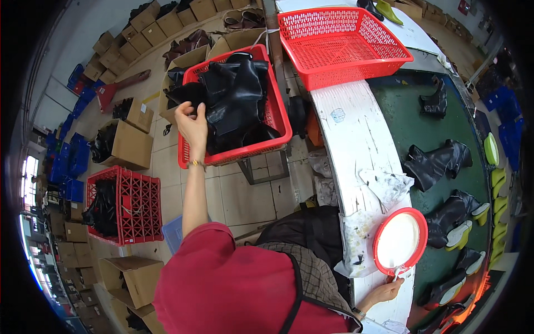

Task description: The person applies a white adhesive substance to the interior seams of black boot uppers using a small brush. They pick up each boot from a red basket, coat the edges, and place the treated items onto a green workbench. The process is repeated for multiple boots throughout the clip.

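left hand (192,123): is closing on a black boot upper (233,100) in the red basket (281,131), upper centre.
right hand (386,289): is resting open-fingered by the red-rimmed dish (399,240), lower right.
risk: tangled uppers are likely being dragged out together; the dish is being left near the worktop (356,139) edge.

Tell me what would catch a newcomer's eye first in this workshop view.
The red basket heaped with black boot uppers stands out at centre, with the left hand gripping one of the pieces at its near edge. To the right, the right hand rests on the white bench edge just below a red-rimmed bowl of white liquid. Beyond it, black boots lie in a row on the green belt.
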Demonstrator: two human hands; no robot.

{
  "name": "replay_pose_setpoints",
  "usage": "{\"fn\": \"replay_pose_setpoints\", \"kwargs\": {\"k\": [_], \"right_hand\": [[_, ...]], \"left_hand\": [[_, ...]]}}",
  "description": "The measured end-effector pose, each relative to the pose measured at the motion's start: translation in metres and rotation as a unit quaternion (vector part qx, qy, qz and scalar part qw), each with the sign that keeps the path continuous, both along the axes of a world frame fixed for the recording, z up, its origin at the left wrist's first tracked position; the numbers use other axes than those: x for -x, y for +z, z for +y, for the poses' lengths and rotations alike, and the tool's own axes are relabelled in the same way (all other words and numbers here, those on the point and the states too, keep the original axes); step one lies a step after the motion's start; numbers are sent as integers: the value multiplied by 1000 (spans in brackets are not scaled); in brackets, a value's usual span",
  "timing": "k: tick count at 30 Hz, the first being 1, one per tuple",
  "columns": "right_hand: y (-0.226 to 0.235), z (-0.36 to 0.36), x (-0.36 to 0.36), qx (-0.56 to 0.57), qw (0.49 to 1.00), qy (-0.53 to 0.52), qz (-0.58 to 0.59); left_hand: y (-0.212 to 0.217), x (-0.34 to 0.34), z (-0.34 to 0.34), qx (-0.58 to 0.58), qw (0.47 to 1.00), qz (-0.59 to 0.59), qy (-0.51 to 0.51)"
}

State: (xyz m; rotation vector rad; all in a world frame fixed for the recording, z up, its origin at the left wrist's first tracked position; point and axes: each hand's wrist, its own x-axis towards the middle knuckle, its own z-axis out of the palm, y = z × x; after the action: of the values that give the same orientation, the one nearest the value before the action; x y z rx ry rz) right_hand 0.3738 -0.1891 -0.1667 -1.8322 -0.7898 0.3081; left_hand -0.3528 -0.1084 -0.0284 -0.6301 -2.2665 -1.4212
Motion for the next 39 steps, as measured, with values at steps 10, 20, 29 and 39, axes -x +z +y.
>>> {"fn": "replay_pose_setpoints", "kwargs": {"k": [10,20,29,39], "right_hand": [[0,9,10,-46,998,13,-34],[6,7,9,-12,999,15,-33],[-3,0,-4,6,997,14,-71],[-5,1,-1,-6,998,17,-61]], "left_hand": [[-3,68,13,246,953,12,176],[25,118,106,266,902,312,-132],[44,121,204,623,774,55,-98],[83,176,161,388,909,98,-117]]}}
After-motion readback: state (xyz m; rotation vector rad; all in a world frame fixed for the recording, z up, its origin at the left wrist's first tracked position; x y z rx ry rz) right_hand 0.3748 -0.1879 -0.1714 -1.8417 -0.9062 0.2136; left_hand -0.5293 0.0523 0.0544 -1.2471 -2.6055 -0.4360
